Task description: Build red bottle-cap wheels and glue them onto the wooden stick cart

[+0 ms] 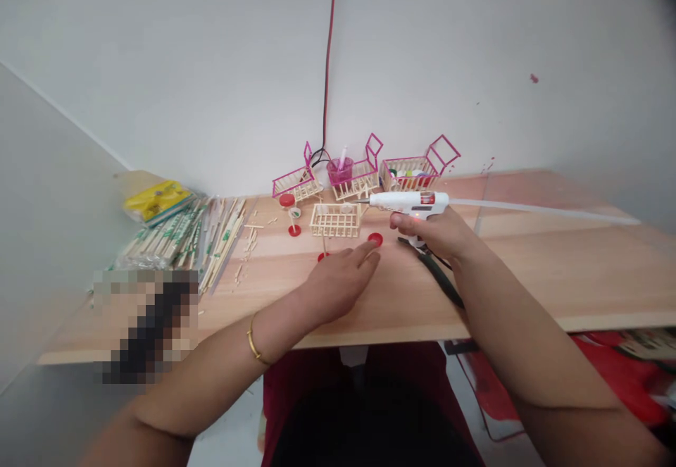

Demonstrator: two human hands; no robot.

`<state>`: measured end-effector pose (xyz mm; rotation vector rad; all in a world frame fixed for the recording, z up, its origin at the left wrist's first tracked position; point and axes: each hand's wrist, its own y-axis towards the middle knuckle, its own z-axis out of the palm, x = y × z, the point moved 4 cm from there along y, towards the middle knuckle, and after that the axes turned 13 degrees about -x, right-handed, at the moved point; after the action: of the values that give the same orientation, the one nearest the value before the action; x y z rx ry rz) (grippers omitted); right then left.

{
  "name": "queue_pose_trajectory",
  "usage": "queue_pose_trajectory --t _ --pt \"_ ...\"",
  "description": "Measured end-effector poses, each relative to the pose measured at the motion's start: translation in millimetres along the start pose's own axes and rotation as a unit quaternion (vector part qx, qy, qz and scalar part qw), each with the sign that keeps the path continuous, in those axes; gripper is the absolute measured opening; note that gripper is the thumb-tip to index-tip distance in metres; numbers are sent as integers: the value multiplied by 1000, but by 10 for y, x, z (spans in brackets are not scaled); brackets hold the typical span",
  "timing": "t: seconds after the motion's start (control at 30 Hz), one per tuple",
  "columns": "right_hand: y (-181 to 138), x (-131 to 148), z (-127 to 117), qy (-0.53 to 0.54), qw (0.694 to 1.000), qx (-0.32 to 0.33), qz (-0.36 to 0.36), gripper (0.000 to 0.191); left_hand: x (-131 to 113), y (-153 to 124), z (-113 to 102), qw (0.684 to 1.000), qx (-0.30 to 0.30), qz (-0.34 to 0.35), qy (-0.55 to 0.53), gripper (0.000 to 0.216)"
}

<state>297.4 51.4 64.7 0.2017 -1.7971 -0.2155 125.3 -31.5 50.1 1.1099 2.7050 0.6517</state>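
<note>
My right hand (436, 233) grips a white glue gun (409, 201), its nozzle pointing left and a long glue stick trailing out to the right. My left hand (341, 280) lies on the wooden table (528, 277) with fingers stretched out, the fingertips touching a small red cap (374, 239). Just beyond stands an unpainted stick basket (336, 220). A second red cap (322, 256) lies beside my left hand.
Pink-painted stick baskets (412, 171) and a pink cup (339, 170) line the wall. A red-capped stick stand (290, 215) is left of the basket. Bundles of chopsticks (184, 238) and a yellow packet (155, 199) lie at the left. Black pliers (438, 273) rest under my right wrist.
</note>
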Motion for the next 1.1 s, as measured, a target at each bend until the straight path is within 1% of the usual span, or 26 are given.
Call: queue_pose_trajectory --t 0.03,0.07,0.1,0.2,0.27,0.33,0.4,0.47,0.53,0.63,0.67,0.7,0.77,0.83,0.9,0.97,1.0,1.03,1.1 --pt "1 0 -2 9 1000 2 -3 31 -44 70 55 999 40 -18 16 45" --pt "3 -3 -4 17 1000 4 -4 30 -76 147 108 997 64 -39 30 47" --pt "5 -7 -6 26 1000 3 -4 29 -100 229 162 995 75 -59 40 48" --pt "14 -29 -4 48 999 3 2 35 -119 454 347 987 85 -120 69 49" --pt "24 -44 -1 54 999 2 3 41 -121 568 450 984 79 -142 76 49" --pt "34 -56 -8 51 999 -8 1 45 -107 635 519 980 79 -167 76 46" --pt "35 -64 -16 40 999 -14 3 47 -87 653 561 976 98 -182 71 40" --pt "27 -59 -20 28 999 -14 7 49 -82 629 571 977 117 -170 55 34" --pt "13 -39 -24 15 1000 -14 5 48 -101 566 527 983 115 -137 29 30" --pt "-6 5 -27 0 1000 -15 -4 46 -132 403 314 991 84 -99 -25 24" --pt "-10 17 -28 -4 1000 -16 -6 45 -139 348 185 991 49 -88 -93 23" --pt "-13 27 -29 -7 1000 -18 -6 44 -136 295 33 980 8 -73 -183 21" --pt "-17 38 -28 -8 1000 -20 -2 44 -30 197 -306 934 -89 -69 -339 21" --pt "-20 37 -16 -7 1000 -17 2 43 208 112 -587 884 -181 -111 -416 26" --pt "-22 28 10 -10 1000 -9 4 43 486 45 -754 847 -264 -147 -438 29" --pt "-24 21 36 -21 1000 -10 -1 44 736 -3 -790 821 -329 -171 -434 33" --pt "-26 24 46 -29 999 -13 -5 44 839 -21 -761 808 -349 -184 -438 38" --pt "-28 33 53 -37 999 -16 -10 45 921 -37 -716 801 -364 -196 -433 41" --pt "-37 80 65 -58 998 -18 -19 45 1011 -61 -617 812 -382 -194 -395 39"
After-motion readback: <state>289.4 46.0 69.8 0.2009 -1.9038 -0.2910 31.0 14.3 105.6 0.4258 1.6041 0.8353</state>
